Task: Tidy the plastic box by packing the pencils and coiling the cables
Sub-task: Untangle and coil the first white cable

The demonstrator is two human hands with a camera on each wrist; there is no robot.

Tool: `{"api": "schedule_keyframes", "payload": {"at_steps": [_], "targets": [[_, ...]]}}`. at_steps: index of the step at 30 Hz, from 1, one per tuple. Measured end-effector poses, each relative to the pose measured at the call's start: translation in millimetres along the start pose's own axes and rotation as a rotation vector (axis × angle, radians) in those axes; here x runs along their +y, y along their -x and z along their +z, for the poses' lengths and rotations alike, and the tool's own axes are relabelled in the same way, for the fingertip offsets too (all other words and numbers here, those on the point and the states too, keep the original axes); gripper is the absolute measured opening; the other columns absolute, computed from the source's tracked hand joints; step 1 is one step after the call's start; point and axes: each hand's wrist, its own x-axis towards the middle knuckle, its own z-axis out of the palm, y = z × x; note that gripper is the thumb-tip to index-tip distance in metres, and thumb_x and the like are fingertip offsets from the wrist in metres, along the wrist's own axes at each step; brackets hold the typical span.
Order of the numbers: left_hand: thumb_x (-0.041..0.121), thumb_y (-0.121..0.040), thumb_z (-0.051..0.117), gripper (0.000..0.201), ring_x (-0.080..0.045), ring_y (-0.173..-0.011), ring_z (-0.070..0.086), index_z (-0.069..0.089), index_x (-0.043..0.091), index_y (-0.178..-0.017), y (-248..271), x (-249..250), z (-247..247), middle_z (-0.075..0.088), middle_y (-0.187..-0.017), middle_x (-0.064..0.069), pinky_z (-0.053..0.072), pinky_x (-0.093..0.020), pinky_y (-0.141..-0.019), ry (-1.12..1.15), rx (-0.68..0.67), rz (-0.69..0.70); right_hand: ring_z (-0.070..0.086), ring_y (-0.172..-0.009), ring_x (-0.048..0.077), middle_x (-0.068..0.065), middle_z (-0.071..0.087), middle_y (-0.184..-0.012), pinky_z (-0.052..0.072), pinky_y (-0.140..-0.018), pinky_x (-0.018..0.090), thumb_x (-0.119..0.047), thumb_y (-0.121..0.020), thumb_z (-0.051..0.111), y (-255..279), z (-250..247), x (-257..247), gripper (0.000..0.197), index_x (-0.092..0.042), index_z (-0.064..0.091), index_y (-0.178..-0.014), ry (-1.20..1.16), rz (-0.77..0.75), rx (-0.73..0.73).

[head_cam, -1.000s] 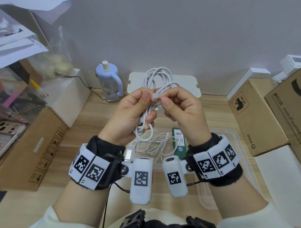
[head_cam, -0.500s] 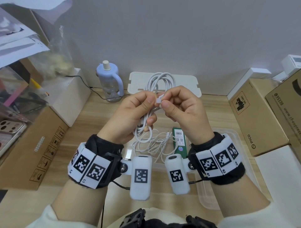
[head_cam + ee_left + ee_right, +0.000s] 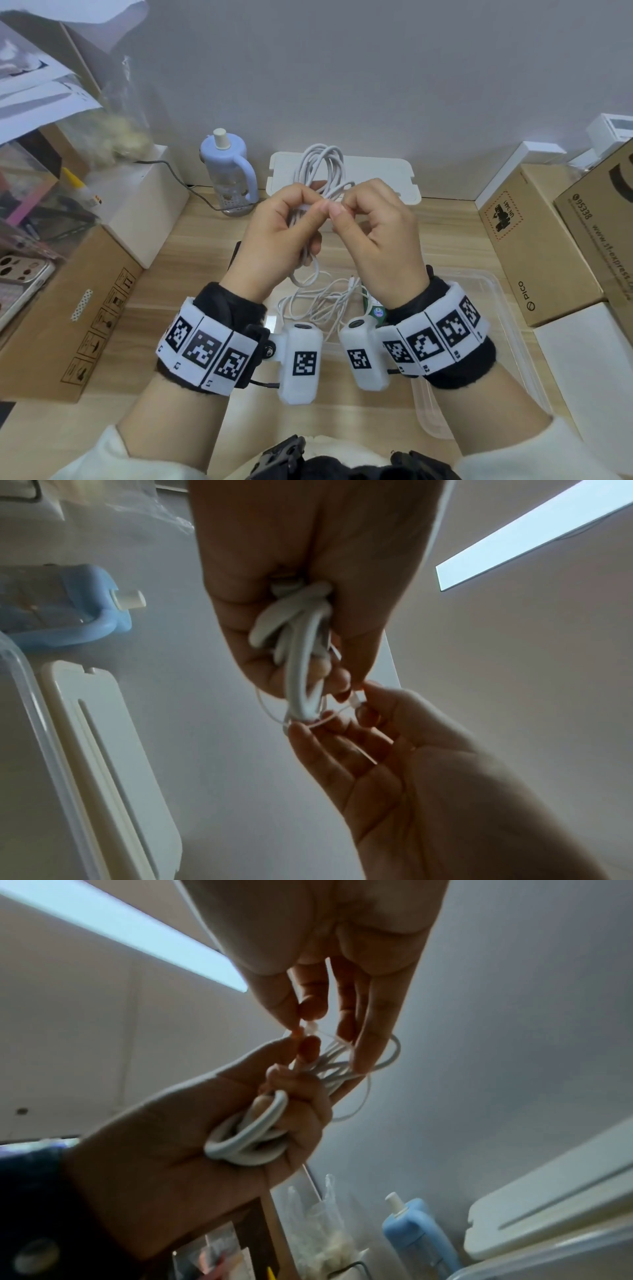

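So my left hand (image 3: 274, 236) is wrapped around a bundle of looped white charging cable (image 3: 325, 164), fingers curled tight round the middle of the coil, and my right hand (image 3: 376, 240) is pinching the thin free end with its little white plug (image 3: 310, 1028) between thumb and forefinger, right up against my left thumb. Both hands are held up in the air over the desk, so nothing's supporting the coil but me. Honest worry: I'd guess the tail is springy, so if my right pinch slips before it's tucked under a loop, it'll pop loose and the wraps start unwinding. Squeezing less with the left would let the top loops fan out too. Below my wrists sits the clear shallow plastic box (image 3: 496, 308) on the pale wooden desk (image 3: 205, 281), with a second loose tangle of thin white cable (image 3: 318, 305) and a green pack with a barcode label (image 3: 375, 310) lying in it; I can't tell if that's the pencils. Behind it, the white box lid (image 3: 394, 178) leans by the grey wall (image 3: 342, 68), next to a light blue bottle with a handle (image 3: 229, 171). Brown cardboard cartons (image 3: 534, 240) crowd both sides.
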Motion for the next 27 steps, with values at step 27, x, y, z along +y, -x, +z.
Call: {"api": "schedule_keyframes", "payload": {"at_steps": [27], "targets": [[0.010,-0.090,0.056,0.053,-0.006,-0.058,0.055,0.032,0.013,-0.137,-3.2,-24.0,0.4,0.059,-0.092,0.002,0.044,-0.023,-0.048,0.028,0.074,-0.067,0.058,-0.060,0.012,0.001,0.061,-0.075,0.048,-0.055,0.018,-0.012,-0.085,0.054,-6.4,-2.6,4.5,0.006,-0.016,0.057,-0.086,-0.468,0.219,-0.333]]}}
